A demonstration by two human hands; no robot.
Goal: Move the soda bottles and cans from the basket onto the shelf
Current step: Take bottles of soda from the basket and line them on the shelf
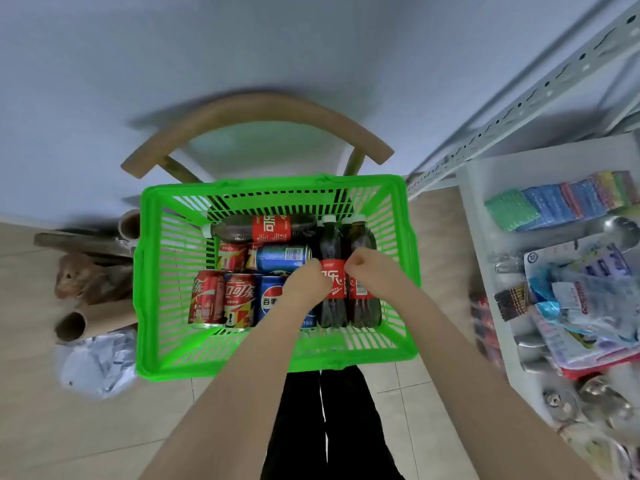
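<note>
— What's hard to see in the green basket?

— The left hand covers part of a blue can; motion blur softens the shelf goods.

— And the bottles?

— Two dark cola bottles lie lengthwise at the basket's right side, caps away from the person. A third bottle lies crosswise, cap leftward.

— The grip?

— Left hand and right hand both curl against the nearer bottle's label; whether they squeeze it, I cannot tell.

Chinese Coca-Cola script is showing in white on the red label of the bottle lying on its side, on the red cans at the front left of the green basket, and on the upright bottle between the hands. The blue can is carrying the Pepsi globe with "百事" (partly covered). Smaller print is staying unreadable.
</note>
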